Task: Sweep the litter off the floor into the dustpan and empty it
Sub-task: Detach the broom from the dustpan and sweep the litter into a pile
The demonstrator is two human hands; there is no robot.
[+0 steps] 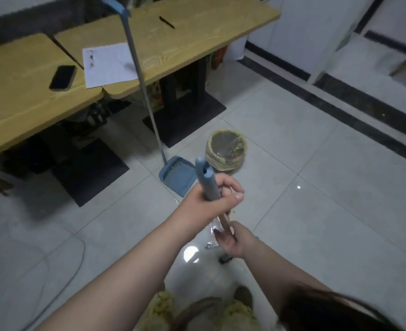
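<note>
My left hand (211, 197) grips the blue top of the broom handle (203, 173). Lower down, my right hand (230, 240) holds the broom's shaft; the broom head is hidden behind my hands. Small scraps of litter (211, 244) lie on the tiles by my right hand, with a dark piece (224, 259) just below. The blue dustpan (177, 174) stands on the floor ahead, its long handle (140, 75) leaning against the table edge. A round bin (226, 151) lined with a yellowish bag sits just right of the dustpan.
Two wooden tables (25, 99) on dark pedestal bases (89, 168) stand at the left and back, carrying a phone (62, 77), a sheet of paper (107, 64) and a pen (166, 22). A cable (77, 266) runs over the tiles at the lower left. White cabinets (304, 32) line the right.
</note>
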